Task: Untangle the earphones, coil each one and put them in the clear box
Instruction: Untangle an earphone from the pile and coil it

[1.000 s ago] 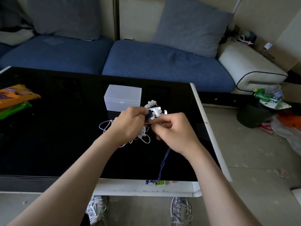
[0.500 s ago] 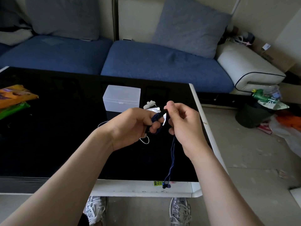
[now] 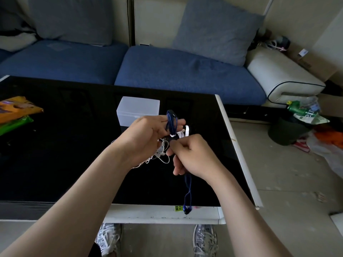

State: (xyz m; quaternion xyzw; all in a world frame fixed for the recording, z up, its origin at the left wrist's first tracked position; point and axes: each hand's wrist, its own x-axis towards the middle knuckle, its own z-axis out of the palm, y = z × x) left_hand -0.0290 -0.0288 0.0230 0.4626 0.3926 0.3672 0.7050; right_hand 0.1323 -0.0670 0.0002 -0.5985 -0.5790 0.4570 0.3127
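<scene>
Nearest the body, at the white front rim of the table (image 3: 148,213), the buds of the blue earphones (image 3: 186,208) dangle on a free tail just over the edge. That tail runs up into the right hand (image 3: 194,158), whose curled fingers pinch the cord. Just beyond, the left hand (image 3: 146,134) carries several turns of the same blue cord wound round its raised fingers, so both hands hold this one set. Under and between the hands, the white earphones (image 3: 161,153) lie in a loose tangle on the black top.

The cord looks thin, light and limp. It probably holds no shape by itself and would spring out of its loops if released, so the coil is best pinched across all its turns, with no tugging at the buds. The hanging tail could snag on the rim or on the white tangle.

Farther back stands the clear box (image 3: 138,112), just behind the left hand. Its lid looks shut, so it will want a free hand. The widest room for moving lies to the left, as far as the snack packets (image 3: 16,112); the table's right edge is near. Beyond is the sofa (image 3: 167,71).
</scene>
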